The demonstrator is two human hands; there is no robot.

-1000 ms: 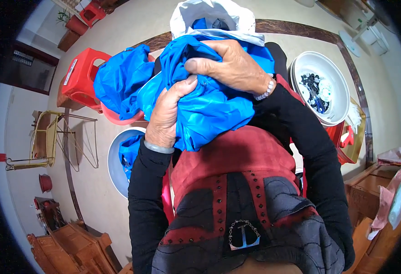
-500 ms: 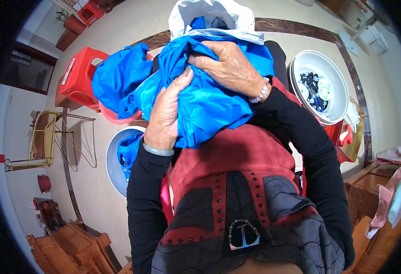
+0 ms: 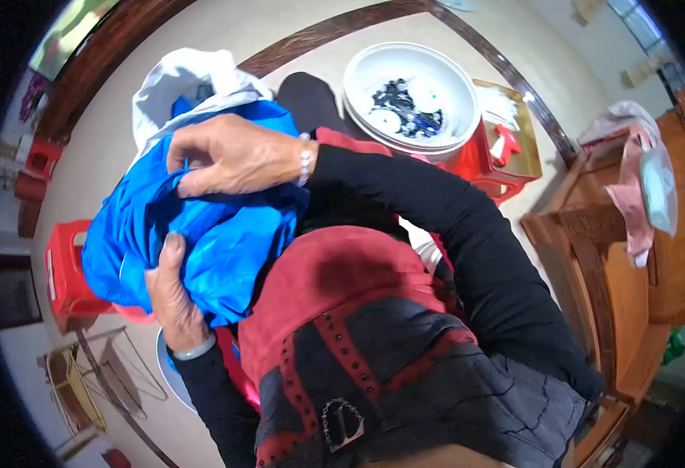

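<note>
Blue fabric (image 3: pixel 229 269) beneath right hand (image 3: pixel 241 156)

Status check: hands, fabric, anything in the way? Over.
Left hand gripping blue fabric, thumb on top. Right hand curled against it, pinch unclear. Fabric loosely bunched; white bag at its far side, nothing visibly blocking either hand.

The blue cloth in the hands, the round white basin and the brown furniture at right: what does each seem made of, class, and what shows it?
Blue cloth: probably thin synthetic fabric, slightly shiny; crisp creases catch pale highlights. Round white basin: likely smooth plastic, perhaps enamel; even colour, mild gloss. Brown furniture: apparently varnished wood; warm orange-brown tone, soft shine.
</note>
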